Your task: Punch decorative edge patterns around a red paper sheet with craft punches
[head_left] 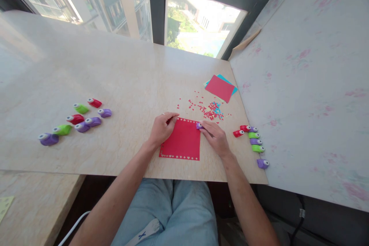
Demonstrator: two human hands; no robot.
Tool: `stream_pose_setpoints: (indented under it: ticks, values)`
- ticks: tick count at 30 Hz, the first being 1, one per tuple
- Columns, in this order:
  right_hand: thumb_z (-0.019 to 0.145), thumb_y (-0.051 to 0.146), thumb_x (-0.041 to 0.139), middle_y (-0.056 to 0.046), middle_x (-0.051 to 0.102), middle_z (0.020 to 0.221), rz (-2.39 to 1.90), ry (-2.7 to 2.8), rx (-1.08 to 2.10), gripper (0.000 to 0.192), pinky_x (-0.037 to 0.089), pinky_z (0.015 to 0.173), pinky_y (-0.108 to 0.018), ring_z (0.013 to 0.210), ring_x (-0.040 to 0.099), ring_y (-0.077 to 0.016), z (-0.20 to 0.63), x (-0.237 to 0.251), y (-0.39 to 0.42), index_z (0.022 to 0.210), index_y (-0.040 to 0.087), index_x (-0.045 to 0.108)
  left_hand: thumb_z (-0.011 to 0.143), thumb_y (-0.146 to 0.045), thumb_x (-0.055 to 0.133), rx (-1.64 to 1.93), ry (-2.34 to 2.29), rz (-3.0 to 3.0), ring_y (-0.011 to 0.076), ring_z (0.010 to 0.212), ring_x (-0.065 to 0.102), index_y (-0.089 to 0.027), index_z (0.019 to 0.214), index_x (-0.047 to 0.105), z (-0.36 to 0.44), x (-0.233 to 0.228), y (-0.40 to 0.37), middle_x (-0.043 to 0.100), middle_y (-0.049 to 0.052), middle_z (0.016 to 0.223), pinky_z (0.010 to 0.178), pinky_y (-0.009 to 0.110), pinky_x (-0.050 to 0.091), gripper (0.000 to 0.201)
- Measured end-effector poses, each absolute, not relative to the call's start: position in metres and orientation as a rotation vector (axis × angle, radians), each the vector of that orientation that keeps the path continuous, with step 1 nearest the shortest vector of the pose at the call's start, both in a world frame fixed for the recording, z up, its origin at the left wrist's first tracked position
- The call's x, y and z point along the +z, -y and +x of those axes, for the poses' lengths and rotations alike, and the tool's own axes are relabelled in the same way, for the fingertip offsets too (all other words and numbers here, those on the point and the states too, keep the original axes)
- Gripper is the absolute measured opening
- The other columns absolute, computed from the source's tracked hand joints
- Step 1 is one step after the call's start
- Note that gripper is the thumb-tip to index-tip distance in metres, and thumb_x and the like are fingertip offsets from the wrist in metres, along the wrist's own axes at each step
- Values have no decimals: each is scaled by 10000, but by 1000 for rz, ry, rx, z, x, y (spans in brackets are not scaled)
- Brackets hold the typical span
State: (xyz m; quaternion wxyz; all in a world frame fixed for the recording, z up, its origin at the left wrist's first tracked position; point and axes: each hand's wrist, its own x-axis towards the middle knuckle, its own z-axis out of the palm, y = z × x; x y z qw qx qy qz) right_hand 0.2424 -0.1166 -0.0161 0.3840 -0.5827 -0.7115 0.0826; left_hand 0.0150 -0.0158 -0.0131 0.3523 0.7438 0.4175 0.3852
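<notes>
A red paper sheet [182, 141] lies flat on the beige table [123, 84], with small shapes punched along its near and far edges. My left hand [162, 127] rests on the sheet's far left corner, fingers curled on the paper. My right hand [215, 137] holds a small purple paper punch [199, 125] against the sheet's far right corner.
Several red, green and purple punches [75, 120] lie to the left, and several more [253, 141] to the right near the table edge. Red and blue confetti [209, 110] is scattered beyond the sheet. Red and blue paper sheets [220, 88] lie farther back. A pale wall [311, 84] stands on the right.
</notes>
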Motion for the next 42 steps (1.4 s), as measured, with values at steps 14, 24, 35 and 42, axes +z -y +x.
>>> stream_pose_setpoints:
  ticks: [14,24,35,42]
  values:
    - [931,272,602,-88,718,1138,-1490,1805,210,294,554,945,-443,1052,674,-240,241,-15,118,1215,267,676,891,-231,521,1003,-1087,1903,190,845,673,-182,969,721,15,-12,16,748,80,949,790,325,534,220]
    - [942,285,586,-83,716,1142,-1508,1813,200,273,548,965,-422,1060,676,-230,241,-17,118,1201,256,667,886,-210,524,1004,-1082,1923,187,834,675,-176,968,721,16,-13,16,748,80,937,775,317,530,217]
    - [842,490,662,-78,682,948,-1556,1229,479,327,556,703,-323,833,655,-207,243,-12,116,990,198,642,881,-188,529,999,-1088,1929,187,842,680,-187,965,725,16,-14,16,749,71,933,782,316,534,214]
    - [740,535,732,5,565,648,-1579,1041,913,380,450,537,-240,580,516,-128,257,1,106,727,181,594,881,-171,536,999,-1085,1925,188,858,684,-188,968,726,16,-14,16,748,72,946,798,317,531,209]
